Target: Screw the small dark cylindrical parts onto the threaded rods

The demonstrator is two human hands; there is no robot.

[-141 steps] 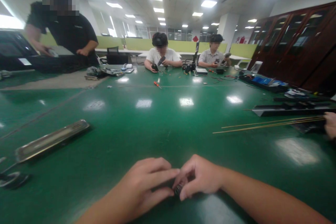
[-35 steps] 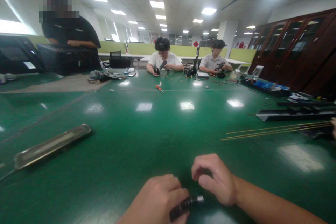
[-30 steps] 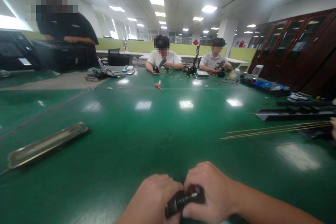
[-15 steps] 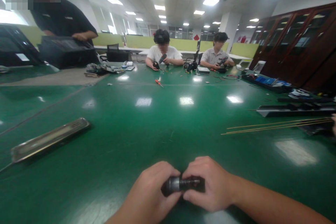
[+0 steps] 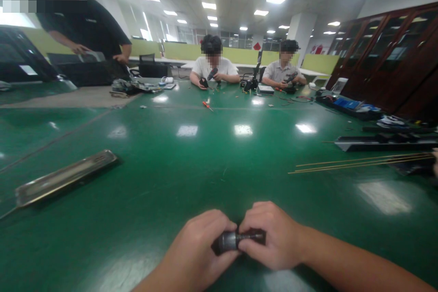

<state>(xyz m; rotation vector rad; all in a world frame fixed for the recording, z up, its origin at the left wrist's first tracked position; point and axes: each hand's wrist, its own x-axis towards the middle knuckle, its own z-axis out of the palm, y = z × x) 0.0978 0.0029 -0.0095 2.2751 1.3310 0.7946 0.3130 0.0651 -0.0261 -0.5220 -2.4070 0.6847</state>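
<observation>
In front of me at the table's near side, my left hand [image 5: 201, 239] is closed around the thick end of a dark cylindrical part [image 5: 228, 241] with a grey metal collar. From the collar a thin shaft runs right, into the curled fingers of my right hand [image 5: 268, 237]. My right thumb and forefinger pinch beside the collar, close to the left fingertips. The part lies level between both hands; its two ends are partly hidden by the fingers, and its exact kind does not show.
On the green table [image 5: 191, 164], a long metal tray [image 5: 66, 178] lies left. Thin rods [image 5: 345, 164] and black channel pieces [image 5: 383, 142] lie right. A red screwdriver [image 5: 207, 106] rests farther off. Two people sit opposite; another person stands at the far left.
My right fingers have shifted slightly on the part, and its ribbed section by the collar shows less. The standing person's hands have moved apart over the dark box.
</observation>
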